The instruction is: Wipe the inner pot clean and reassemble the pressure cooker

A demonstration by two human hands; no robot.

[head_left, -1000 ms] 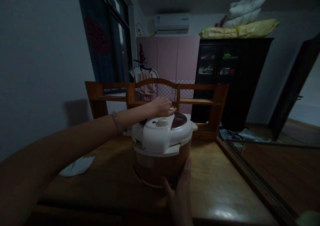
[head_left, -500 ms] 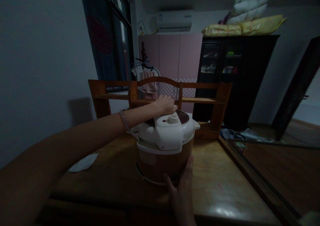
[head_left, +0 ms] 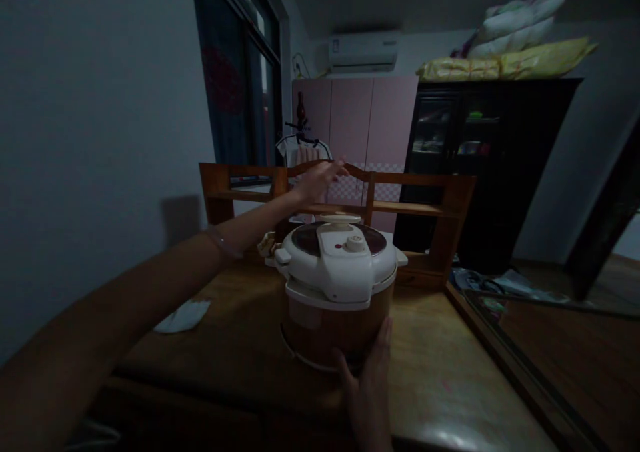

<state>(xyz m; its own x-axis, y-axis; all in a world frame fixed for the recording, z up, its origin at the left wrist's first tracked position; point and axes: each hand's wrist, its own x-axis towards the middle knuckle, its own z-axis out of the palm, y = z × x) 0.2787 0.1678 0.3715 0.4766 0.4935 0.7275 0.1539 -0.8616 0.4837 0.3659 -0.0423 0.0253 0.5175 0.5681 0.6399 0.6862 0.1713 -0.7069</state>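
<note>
An electric pressure cooker [head_left: 335, 319] stands on the wooden desk, with its white lid [head_left: 297, 255] on top. The lid carries a raised bar handle [head_left: 340, 219] and a round knob [head_left: 355, 243]. My left hand [head_left: 320, 179] is in the air above and behind the handle, apart from it, holding nothing, with its fingers stretched out. Low on the cooker's right front side, my right hand [head_left: 367, 389] grips the body between its thumb and fingers; part of its fingers is hidden along the side.
A wooden shelf rack [head_left: 415, 207] rises at the back of the desk [head_left: 440, 365]. A white cloth or paper [head_left: 184, 317] lies at the left. Something crumpled and brownish [head_left: 267, 244] sits behind the cooker's left side. A wall [head_left: 100, 139] bounds the left.
My left hand has let go of the lid handle and lifted up and away behind it. The lid remains on the cooker, and my right hand keeps its place. The whole view has shifted slightly.
</note>
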